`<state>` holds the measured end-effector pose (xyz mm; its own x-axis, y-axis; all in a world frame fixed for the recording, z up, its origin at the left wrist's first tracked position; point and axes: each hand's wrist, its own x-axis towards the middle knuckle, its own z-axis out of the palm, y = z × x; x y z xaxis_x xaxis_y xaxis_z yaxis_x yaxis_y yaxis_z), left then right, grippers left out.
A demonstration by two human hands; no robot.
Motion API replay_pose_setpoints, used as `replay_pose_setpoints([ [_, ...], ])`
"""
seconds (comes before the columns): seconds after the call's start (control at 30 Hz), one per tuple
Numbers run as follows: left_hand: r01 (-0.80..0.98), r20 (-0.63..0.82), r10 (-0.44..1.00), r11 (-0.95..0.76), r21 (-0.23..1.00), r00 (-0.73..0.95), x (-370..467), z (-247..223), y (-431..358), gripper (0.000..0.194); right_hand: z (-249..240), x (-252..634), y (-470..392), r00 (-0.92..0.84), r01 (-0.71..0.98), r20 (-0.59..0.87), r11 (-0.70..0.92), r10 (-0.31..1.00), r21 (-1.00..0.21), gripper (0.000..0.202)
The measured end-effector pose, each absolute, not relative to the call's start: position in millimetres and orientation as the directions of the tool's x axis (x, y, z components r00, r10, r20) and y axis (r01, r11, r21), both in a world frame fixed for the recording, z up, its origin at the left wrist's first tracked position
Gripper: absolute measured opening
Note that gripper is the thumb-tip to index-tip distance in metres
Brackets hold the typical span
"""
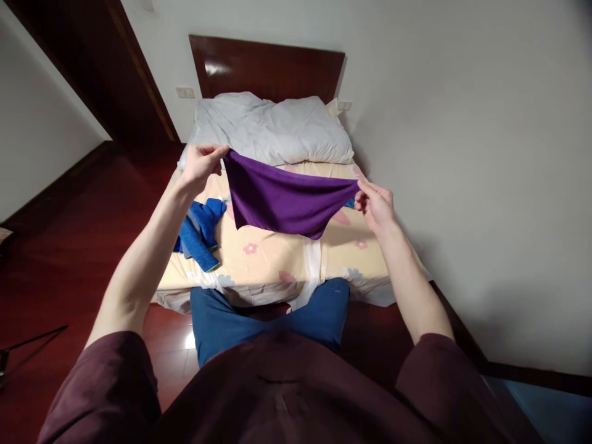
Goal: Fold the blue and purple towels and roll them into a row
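Note:
A purple cloth [282, 197] hangs stretched in the air between my two hands, above the bed. My left hand [203, 165] pinches its upper left corner. At the upper right corner, my right hand [375, 202] grips it between thumb and fingers. The top edge sags a little and slopes down to the right, and the lower edge hangs loose. Below my left hand, a crumpled blue cloth [201, 231] with a grey patch and green edging lies on the bed. A small bit of blue [350, 202] shows behind the purple cloth near my right hand; the rest is hidden.
The bed has a pale yellow flowered sheet [263, 265], a light grey pillow [277, 126] and a dark wooden headboard [268, 68]. My knees touch the near bed edge. A white wall [485, 154] stands at right. Dark red floor [92, 246] lies at left, with a thin black stand leg [34, 339].

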<state>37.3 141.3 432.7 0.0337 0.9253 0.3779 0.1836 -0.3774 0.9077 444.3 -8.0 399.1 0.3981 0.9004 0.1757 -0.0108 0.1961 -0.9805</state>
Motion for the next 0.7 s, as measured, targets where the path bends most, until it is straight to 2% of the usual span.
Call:
replay_pose_setpoints([
  [0.1, 0.172, 0.321, 0.947, -0.320, 0.932, 0.022, 16.4, 430.3, 112.8, 0.027, 401.7, 438.3, -22.5, 0.337, -0.041, 0.092, 0.112, 0.937, -0.993, 0.045],
  [0.37, 0.157, 0.078, 0.989, -0.098, 0.983, 0.129, -34.3, 416.1, 55.4, 0.024, 396.8, 443.0, -50.2, 0.234, -0.067, -0.079, -0.065, 0.969, -0.996, 0.045],
  [0.53, 0.140, -0.053, 0.990, 0.034, 0.990, 0.134, -37.3, 396.3, 63.1, 0.020, 382.3, 441.2, -28.8, 0.253, -0.120, -0.187, -0.161, 0.949, -0.980, 0.040],
  [0.7, 0.165, -0.073, 0.990, 0.053, 0.985, 0.118, -23.2, 368.0, 100.8, 0.019, 360.5, 431.3, 19.8, 0.255, -0.176, -0.268, -0.228, 0.929, -0.958, 0.036],
])
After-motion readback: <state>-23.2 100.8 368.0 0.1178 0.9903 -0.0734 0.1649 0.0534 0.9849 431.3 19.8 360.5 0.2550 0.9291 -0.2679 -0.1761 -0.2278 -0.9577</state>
